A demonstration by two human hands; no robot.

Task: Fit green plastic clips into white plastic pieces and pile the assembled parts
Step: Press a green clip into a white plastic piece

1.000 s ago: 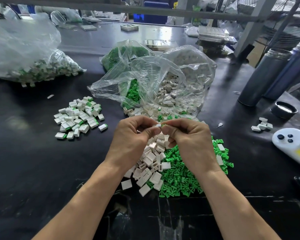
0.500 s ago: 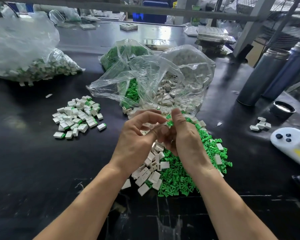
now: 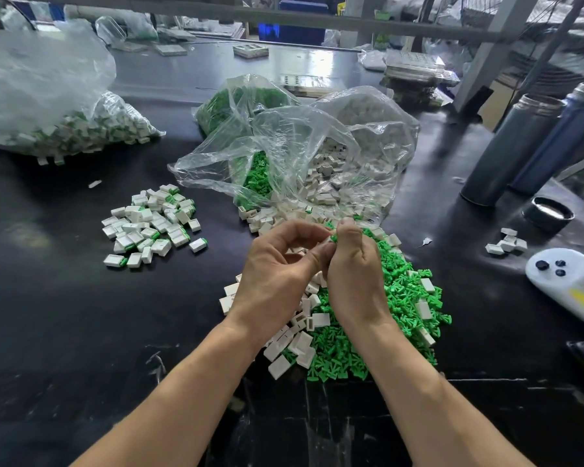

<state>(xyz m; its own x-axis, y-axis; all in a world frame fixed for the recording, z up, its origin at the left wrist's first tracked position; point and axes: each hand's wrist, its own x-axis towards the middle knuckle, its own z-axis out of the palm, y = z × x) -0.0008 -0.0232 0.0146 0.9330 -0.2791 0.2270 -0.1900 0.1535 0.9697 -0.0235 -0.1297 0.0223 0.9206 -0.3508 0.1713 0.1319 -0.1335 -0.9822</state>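
Note:
My left hand and my right hand meet fingertip to fingertip above the loose parts. The right thumb and forefinger pinch a green clip. The left fingers close around a white piece that is mostly hidden behind them. Under the hands lie a heap of green clips and a heap of white pieces. The pile of assembled white-and-green parts sits to the left on the black table.
An open clear bag of clips and white pieces lies behind the hands. A second bag of assembled parts is far left. Two metal flasks, a lid, a few white pieces and a white controller stand right.
Both hands rose slightly and turned; the right hand rotated upright with a green clip now showing at its fingertips against the left hand's piece.

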